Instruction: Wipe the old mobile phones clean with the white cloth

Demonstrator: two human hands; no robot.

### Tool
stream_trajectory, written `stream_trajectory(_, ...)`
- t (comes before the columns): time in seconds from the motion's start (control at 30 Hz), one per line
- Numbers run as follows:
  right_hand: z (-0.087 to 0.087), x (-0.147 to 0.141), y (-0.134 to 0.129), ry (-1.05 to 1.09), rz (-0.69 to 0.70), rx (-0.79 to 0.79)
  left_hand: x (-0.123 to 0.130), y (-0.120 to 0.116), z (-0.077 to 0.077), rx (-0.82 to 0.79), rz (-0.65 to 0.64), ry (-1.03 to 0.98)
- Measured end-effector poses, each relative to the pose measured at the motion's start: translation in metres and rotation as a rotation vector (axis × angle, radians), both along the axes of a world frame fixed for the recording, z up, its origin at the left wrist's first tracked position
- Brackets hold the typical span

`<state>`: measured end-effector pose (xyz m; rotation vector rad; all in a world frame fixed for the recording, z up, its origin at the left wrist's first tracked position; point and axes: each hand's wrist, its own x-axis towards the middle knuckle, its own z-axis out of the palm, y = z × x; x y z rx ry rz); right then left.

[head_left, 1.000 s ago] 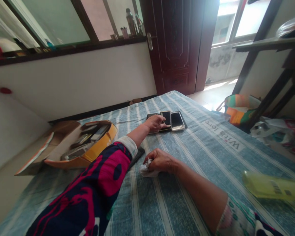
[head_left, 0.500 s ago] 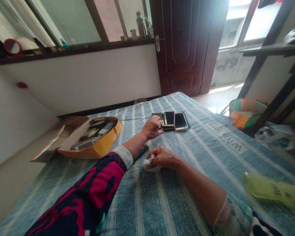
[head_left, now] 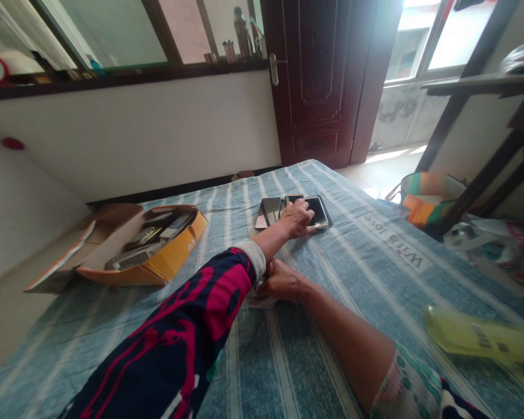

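Note:
My left hand [head_left: 296, 219] reaches over a group of phones, its fingers spread across the middle phone [head_left: 294, 198] and toward the tablet-like phone on the right. A dark-screened phone [head_left: 268, 213] lies flat just left of that hand. The larger light-edged phone [head_left: 318, 210] on the right rests on a dark flat thing and is partly covered by the fingers. Closer to me, my right hand [head_left: 284, 281] is closed around a crumpled white cloth [head_left: 262, 302] on the bedspread. My left sleeve hides part of the cloth.
An open orange box [head_left: 174, 256] with several phones inside stands on the left of the striped bedspread [head_left: 358, 279]. A yellow translucent package [head_left: 475, 334] lies at the right. Beyond the bed are a colourful bag [head_left: 432, 195] and a dark door [head_left: 318, 87].
My left hand has moved right, from beside the phones to over the middle one, uncovering the left phone. My sleeve now covers the dark object near the cloth. The view has shifted slightly.

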<state>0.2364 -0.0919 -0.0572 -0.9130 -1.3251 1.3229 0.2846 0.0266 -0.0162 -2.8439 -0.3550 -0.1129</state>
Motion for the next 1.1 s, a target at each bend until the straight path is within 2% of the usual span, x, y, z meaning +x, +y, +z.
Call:
stream_trajectory(0.2, 0.003, 0.000, -0.001, -0.019, -0.064, -0.013, 0.006, -0.004, -0.002, 0.009, 0.013, 0.042)
stream_trajectory(0.47, -0.006, 0.000, 0.003, -0.039, -0.097, 0.021, 0.012, -0.007, -0.001, 0.035, -0.017, 0.059)
stream_trajectory(0.57, -0.006, 0.000, 0.002, -0.021, -0.103, 0.001, 0.016, -0.005, 0.003, 0.006, 0.000, 0.057)
stream_trajectory(0.67, -0.004, 0.000, 0.000, -0.071, -0.053, -0.093, 0.013, 0.001, 0.013, -0.029, 0.051, 0.020)
stream_trajectory(0.77, -0.001, 0.001, -0.002, -0.163, -0.057, -0.161, -0.002, 0.012, 0.023, -0.060, 0.136, -0.049)
stream_trajectory(0.87, 0.002, 0.002, -0.003, -0.192, -0.061, -0.173, -0.030, 0.023, 0.029, -0.099, 0.204, -0.107)
stream_trajectory(0.97, 0.004, 0.001, -0.004, -0.177, -0.041, -0.204, -0.064, 0.031, 0.026, -0.128, 0.261, -0.157)
stream_trajectory(1.1, 0.008, 0.000, -0.007, -0.155, -0.053, -0.226, -0.110, 0.037, 0.015, -0.154, 0.336, -0.243)
